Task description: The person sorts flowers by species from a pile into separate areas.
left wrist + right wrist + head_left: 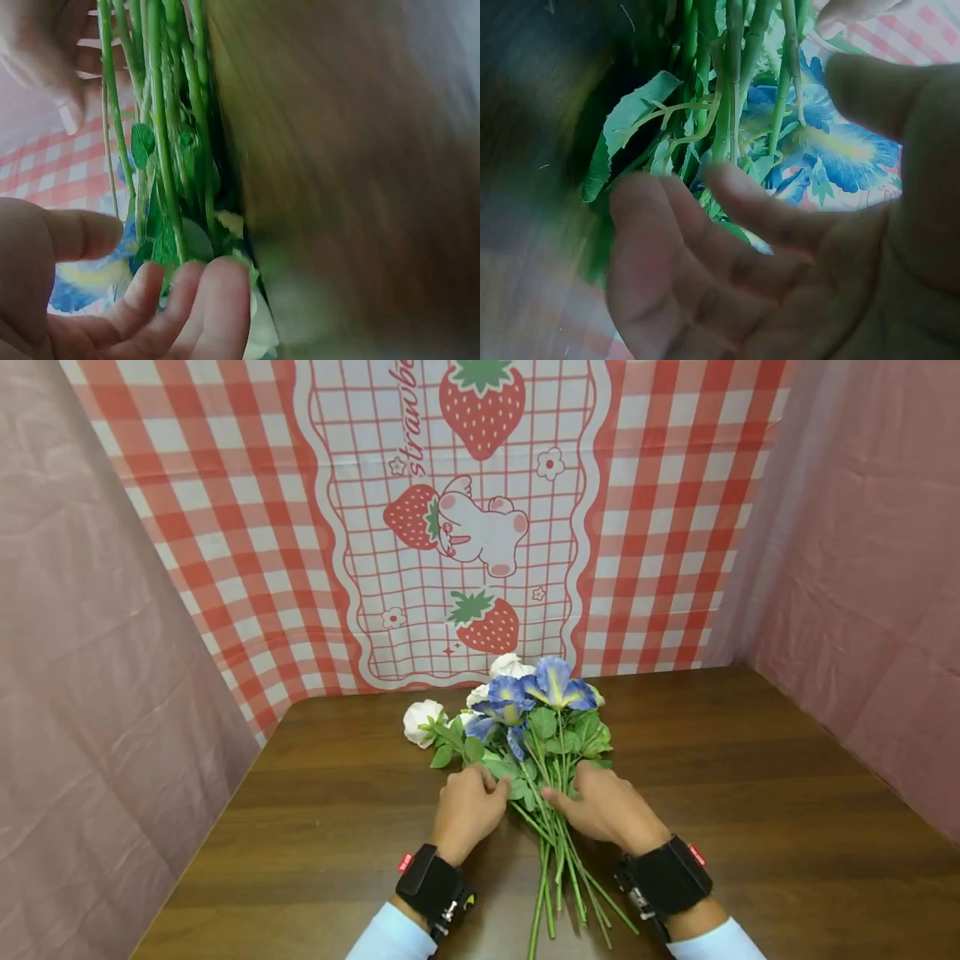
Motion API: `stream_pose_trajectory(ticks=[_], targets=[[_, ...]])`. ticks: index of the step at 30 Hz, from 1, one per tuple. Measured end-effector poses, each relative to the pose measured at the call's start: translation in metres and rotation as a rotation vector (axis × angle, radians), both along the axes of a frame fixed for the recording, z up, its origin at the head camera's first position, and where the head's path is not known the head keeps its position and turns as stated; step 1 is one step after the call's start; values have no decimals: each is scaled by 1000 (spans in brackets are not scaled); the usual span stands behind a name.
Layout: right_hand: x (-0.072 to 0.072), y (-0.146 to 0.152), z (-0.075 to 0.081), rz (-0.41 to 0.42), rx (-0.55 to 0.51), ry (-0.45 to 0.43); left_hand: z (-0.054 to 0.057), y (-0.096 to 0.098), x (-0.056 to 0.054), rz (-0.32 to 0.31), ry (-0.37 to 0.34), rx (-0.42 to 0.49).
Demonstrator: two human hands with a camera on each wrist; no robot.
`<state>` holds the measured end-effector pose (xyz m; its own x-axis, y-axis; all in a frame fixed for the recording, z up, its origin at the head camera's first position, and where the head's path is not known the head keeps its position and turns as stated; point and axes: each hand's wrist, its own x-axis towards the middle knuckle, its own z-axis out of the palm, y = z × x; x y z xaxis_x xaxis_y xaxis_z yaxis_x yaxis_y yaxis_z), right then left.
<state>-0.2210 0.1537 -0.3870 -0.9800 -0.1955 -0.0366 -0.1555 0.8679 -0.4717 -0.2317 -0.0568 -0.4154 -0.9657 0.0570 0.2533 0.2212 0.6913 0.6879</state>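
Observation:
A bunch of flowers lies on the wooden table (337,810), stems toward me. Blue irises (555,683) and white roses (423,723) make up its far end, with green leaves (543,722) below them. The long green stems (546,885) cross and fan out at the near end. On the left side of the bunch, my left hand (468,806) has its fingertips at the leaves and stems, thumb apart from them. My right hand (611,806) cups the right side, fingers loosely bent beside the stems and thumb spread. Leaves hide some fingertips in the head view.
A red-and-white checked cloth (660,527) with strawberry prints hangs behind the table's far edge. Pink curtains (870,568) stand on both sides. Each wrist wears a black strap (667,877) with a small camera.

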Motion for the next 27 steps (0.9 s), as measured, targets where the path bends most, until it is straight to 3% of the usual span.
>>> stream_pose_trajectory(ticks=[3,8,14,21,27], targets=[[-1,-1,1,28,-6,-55,1,2,0,-73,-80,62],[-1,-2,3,44,-40,-72,4,5,-1,-199,-286,315],[-2,-3,2,63,-72,-74,5,12,0,-260,-473,534],[1,-9,-5,36,-176,-125,0,21,7,-281,-623,701],[3,-14,-12,48,-201,-137,-5,24,13,-242,-690,736]])
